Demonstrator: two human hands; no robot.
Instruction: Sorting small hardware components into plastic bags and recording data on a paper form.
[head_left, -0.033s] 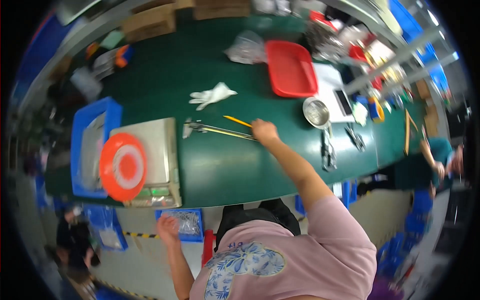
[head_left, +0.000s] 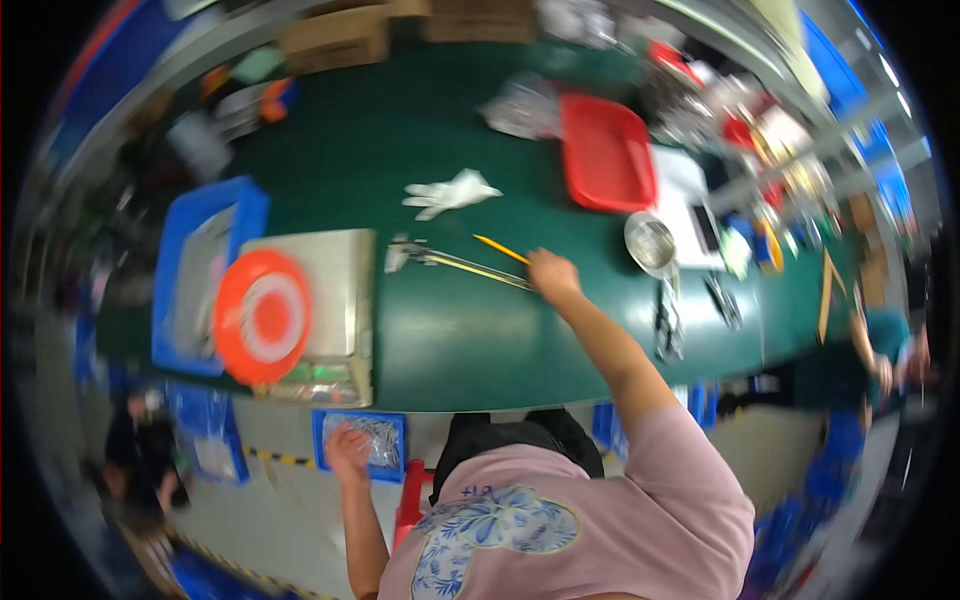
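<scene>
My right hand point(head_left: 553, 273) rests on the green table with its fingers closed at the near end of a yellow pencil point(head_left: 500, 248). A metal caliper point(head_left: 455, 264) lies beside the pencil, its bar reaching to the fingers; whether they also touch it I cannot tell. Beyond these lies a white glove point(head_left: 452, 194). Below the table edge, my left hand point(head_left: 348, 448) hangs with nothing in it, fingers loosely apart and somewhat blurred. It overlaps a blue bin point(head_left: 402, 450) of small metal parts.
At left, an orange-red round dish point(head_left: 263, 318) sits on a weighing scale point(head_left: 340, 260), beside a blue tray point(head_left: 170, 280). To the right are a red tray point(head_left: 610, 150), a metal bowl point(head_left: 651, 245), a phone point(head_left: 706, 228) and hand tools point(head_left: 668, 320). Another person point(head_left: 885, 350) is at far right.
The whole view has shifted, so the table things appear further right. My left hand has moved slightly over the bin. My right hand keeps its place at the pencil.
</scene>
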